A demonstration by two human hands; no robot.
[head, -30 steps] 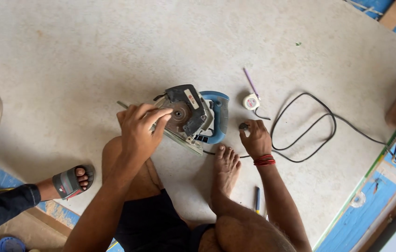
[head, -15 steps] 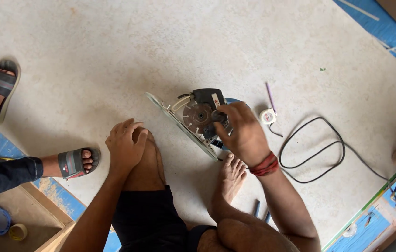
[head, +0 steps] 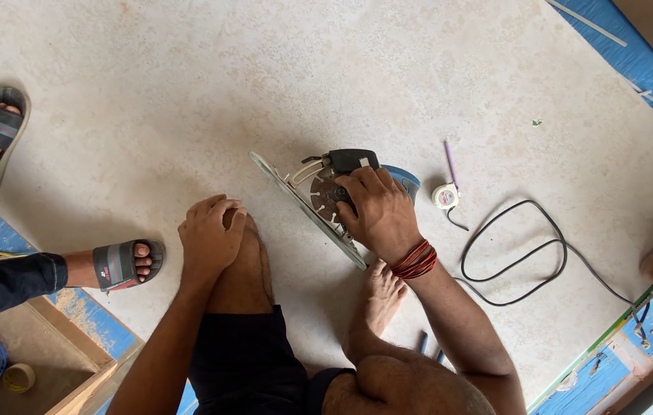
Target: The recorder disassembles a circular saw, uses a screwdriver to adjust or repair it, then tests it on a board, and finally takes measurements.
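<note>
Pale floor (head: 188, 92), right hand (head: 378, 215) on saw (head: 326, 192)

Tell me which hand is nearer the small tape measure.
Right. The right hand rests on the circular saw, just beside the tape measure; the left hand sits on the knee, farther away.

A large pale beige stone-look slab (head: 188, 92) is lying flat and filling most of the view, its surface faintly mottled under soft, even daylight. Bright blue plastic sheeting (head: 618, 54) is showing beyond its upper right and lower edges. A light brown wooden frame (head: 84, 346) is sitting at the lower left corner.
</note>
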